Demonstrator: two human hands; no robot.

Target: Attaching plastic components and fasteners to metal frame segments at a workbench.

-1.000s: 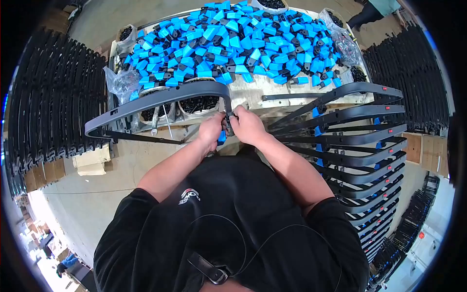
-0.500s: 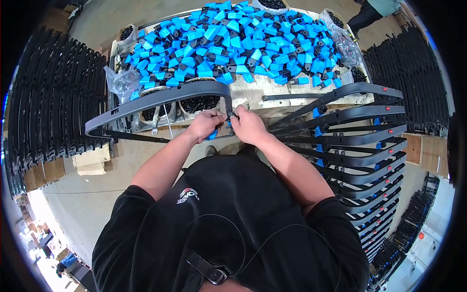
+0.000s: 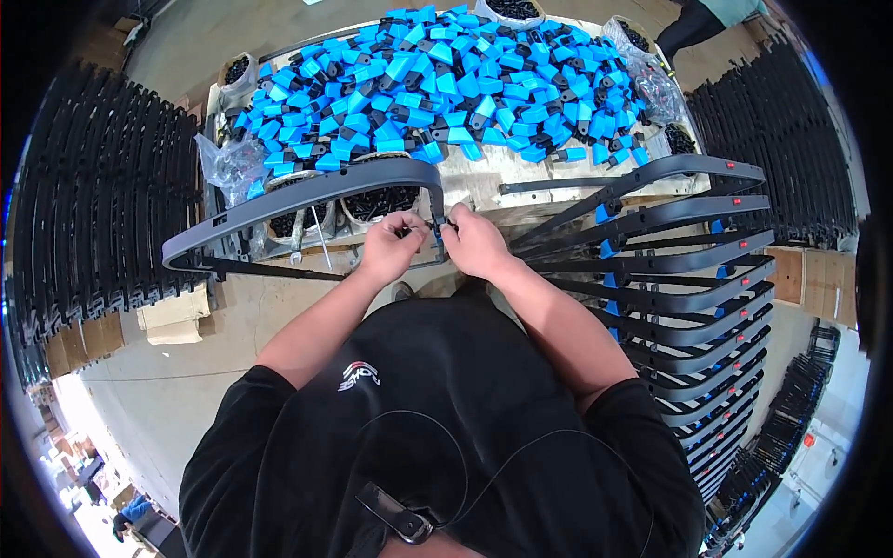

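A curved dark grey frame stretches from the table's front edge to my left, its near bar bent down between my hands. My right hand is closed round that downturned end, thumb and fingers pressed against it. A bit of blue shows at this spot, mostly hidden by the fingers. My left hand is just left of the bar, palm turned up and fingers pinched on a small black part whose kind I cannot make out.
Blue-and-black plastic pieces are heaped on the table. Bags of small black parts sit along its edges. A wrench lies at the front left. Similar frames are stacked at right; black frames stand left. Another person is at far right.
My left hand has turned palm up, its fingers shifting a little off the bar. The blue piece that showed beneath it is out of sight there. My right hand stays at the frame.
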